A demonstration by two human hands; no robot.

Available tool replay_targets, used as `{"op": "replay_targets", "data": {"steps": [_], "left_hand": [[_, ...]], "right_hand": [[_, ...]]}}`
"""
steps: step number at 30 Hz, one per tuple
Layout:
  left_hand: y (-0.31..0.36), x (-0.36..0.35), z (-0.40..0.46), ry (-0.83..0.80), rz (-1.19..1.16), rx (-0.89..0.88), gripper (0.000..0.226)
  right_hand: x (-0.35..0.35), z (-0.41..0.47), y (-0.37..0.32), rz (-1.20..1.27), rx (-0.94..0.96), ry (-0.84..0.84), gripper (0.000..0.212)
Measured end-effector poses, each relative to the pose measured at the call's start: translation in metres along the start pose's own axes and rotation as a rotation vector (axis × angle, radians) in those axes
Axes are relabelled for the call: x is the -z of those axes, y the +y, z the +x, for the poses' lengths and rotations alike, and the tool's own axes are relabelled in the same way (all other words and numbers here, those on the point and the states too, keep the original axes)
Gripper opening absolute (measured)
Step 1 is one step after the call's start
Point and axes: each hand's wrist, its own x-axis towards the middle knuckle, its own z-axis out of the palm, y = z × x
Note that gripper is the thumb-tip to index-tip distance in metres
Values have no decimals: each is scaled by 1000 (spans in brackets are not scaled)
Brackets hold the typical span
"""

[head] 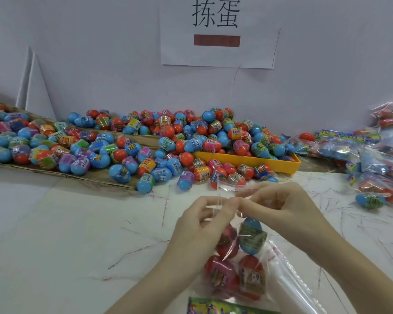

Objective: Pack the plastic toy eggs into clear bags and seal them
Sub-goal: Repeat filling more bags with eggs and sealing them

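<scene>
Both hands work the mouth of a clear bag (238,257) lying on the white table (77,234), its long axis running away from the worker, mouth pointing toward the egg pile (168,143). The left hand (204,223) and right hand (279,202) pinch the flimsy, slippery film, apparently at the sealing strip; the four light, rigid eggs (252,236) inside would likely roll.

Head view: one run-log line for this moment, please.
step: sealing | clear bag: eggs inside | left hand, right hand: pinching bag top | loose eggs: behind
</scene>
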Motion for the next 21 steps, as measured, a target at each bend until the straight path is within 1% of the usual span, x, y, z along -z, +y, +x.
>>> {"op": "replay_targets", "data": {"steps": [1, 3, 4, 6, 10, 12, 13, 15, 18, 21], "left_hand": [[1, 0, 1, 48, -1, -50, 39], [4, 1, 2, 86, -47, -109, 14], [4, 1, 2, 86, -67, -127, 12], [4, 2, 1, 51, -112, -153, 20], [9, 1, -4, -14, -192, -241, 25], [11, -1, -6, -13, -192, -291, 26], [12, -1, -8, -4, -189, -314, 29], [11, -2, -9, 27, -186, -351, 29], [9, -2, -9, 41, -134, -379, 33], [8, -1, -8, 21, -123, -376, 35]], "right_hand": [[0, -1, -3, 3, 17, -18, 26], [-2, -3, -6, 8, 89, -17, 31], [-2, -4, -8, -3, 137, 14, 31], [-5, -6, -9, -93, 253, 120, 26], [-11, -9, -9, -500, 544, 361, 21], [-14, -9, -10, -539, 604, 376, 19], [-16, -9, -10, -532, 624, 363, 20], [-17, -9, -10, -526, 658, 342, 21], [-17, -9, -9, -536, 659, 339, 18], [-15, -10, -9, -571, 657, 355, 23]]}}
